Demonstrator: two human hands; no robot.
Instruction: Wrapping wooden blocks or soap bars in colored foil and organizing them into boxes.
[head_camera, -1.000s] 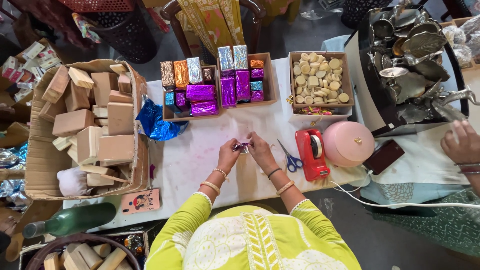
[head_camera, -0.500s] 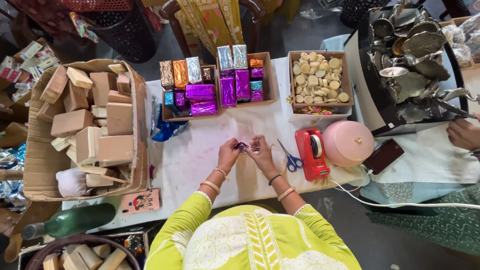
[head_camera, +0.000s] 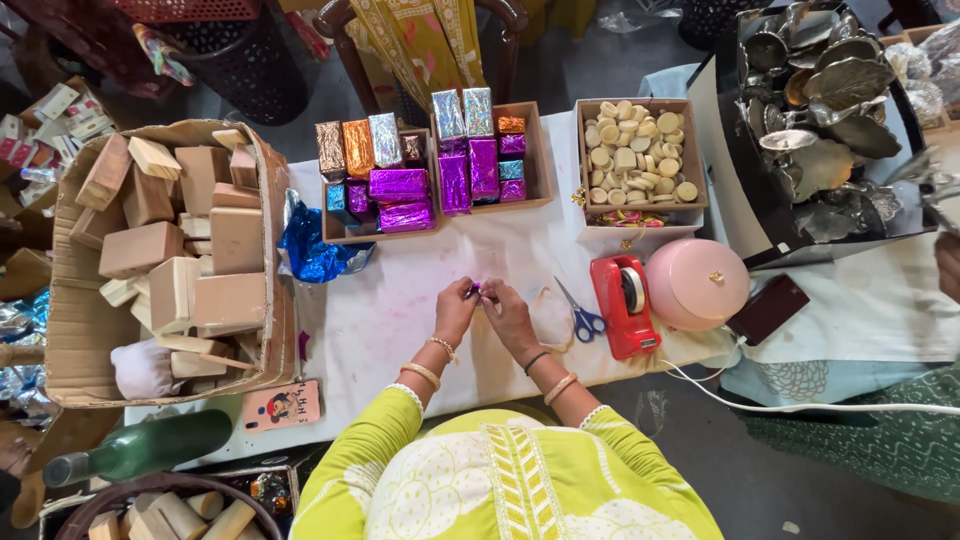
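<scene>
Two hands pinch a small purple foil piece over a table crowded with boxes.

The left hand (head_camera: 455, 308) and right hand (head_camera: 508, 310) meet fingertip to fingertip, both closed tight on the purple foil piece (head_camera: 474, 291), which sits just left of the scissors (head_camera: 580, 318). Beyond the scissors, away from the person, two open boxes (head_camera: 535, 160) hold foil-wrapped blocks in purple, silver, orange and blue. Right of those, a third box (head_camera: 640, 155) is full of pale round discs. Far left of the scissors, a large carton (head_camera: 75, 330) is heaped with bare wooden blocks. Just right of the scissors stands a red tape dispenser (head_camera: 622, 305), then a pink round lidded box (head_camera: 696, 285).
</scene>
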